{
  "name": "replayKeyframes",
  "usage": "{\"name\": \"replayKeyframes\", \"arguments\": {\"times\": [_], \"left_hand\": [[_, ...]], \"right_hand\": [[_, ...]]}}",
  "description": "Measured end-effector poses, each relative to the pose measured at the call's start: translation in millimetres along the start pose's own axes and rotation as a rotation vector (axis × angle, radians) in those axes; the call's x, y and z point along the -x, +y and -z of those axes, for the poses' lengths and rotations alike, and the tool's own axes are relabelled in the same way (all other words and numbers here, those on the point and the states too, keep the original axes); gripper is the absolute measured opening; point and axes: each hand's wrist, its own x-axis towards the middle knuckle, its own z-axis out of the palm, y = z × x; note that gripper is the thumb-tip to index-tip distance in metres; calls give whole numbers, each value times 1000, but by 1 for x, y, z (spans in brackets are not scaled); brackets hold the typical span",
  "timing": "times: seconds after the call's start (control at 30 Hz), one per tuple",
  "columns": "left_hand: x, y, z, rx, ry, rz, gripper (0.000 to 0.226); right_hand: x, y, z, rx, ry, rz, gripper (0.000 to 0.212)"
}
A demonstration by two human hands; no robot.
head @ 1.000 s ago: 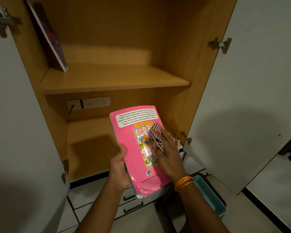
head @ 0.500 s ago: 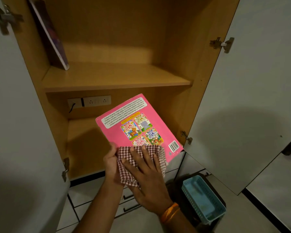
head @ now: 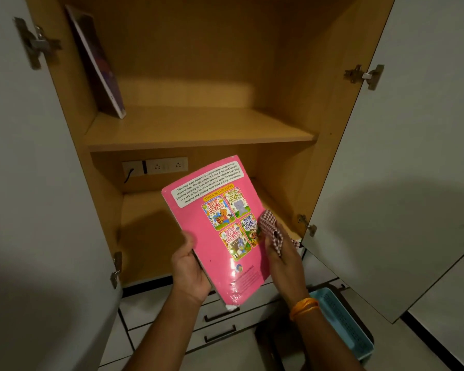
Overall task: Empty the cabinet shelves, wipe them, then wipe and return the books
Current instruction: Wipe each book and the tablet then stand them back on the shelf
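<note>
A pink colouring book is held back cover up in front of the open wooden cabinet. My left hand grips its left edge, thumb on the cover. My right hand holds a red-and-white checked cloth against the book's right edge. One thin purple book leans against the left wall on the upper shelf. The lower shelf behind the pink book holds nothing that I can see.
Both white cabinet doors stand open, left and right. A socket strip sits on the back wall under the upper shelf. White drawers lie below the cabinet. A light blue plastic basket is at lower right.
The cloth hand has swept from the book's lower left edge to its right edge. The book has tilted back to a more upright slant in my left hand.
</note>
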Motion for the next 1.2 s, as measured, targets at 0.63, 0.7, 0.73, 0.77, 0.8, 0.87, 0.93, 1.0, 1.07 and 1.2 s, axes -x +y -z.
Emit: {"name": "replayKeyframes", "arguments": {"times": [0.63,0.7,0.73,0.77,0.8,0.87,0.93,1.0,1.07,1.2], "left_hand": [[22,-48,-65,-392,-163,-212,98],[22,-49,-73,-481,-137,-240,102],[21,-48,-74,-513,-140,-249,106],[21,-49,-77,-544,-162,-248,110],[19,-48,-78,-579,-180,-253,112],[12,-49,-78,-675,-207,-279,108],[1,-46,-75,-826,-209,-331,99],[-13,-37,-70,-1004,-212,-390,92],[-27,-22,-67,-1181,-215,-454,82],[-60,26,-65,-1360,-122,-657,57]], "right_hand": [[13,-82,-34,-252,-166,90,71],[6,-82,-25,-310,-141,107,65],[2,-83,-20,-354,-131,107,56],[-1,-83,-16,-393,-112,104,48],[-4,-84,-12,-437,-102,99,44],[-9,-87,-6,-528,-76,73,40],[-19,-89,-2,-632,-47,40,37],[-31,-93,1,-714,-22,24,34],[-42,-100,2,-758,5,20,33],[-66,-105,3,-797,34,-50,25]]}}
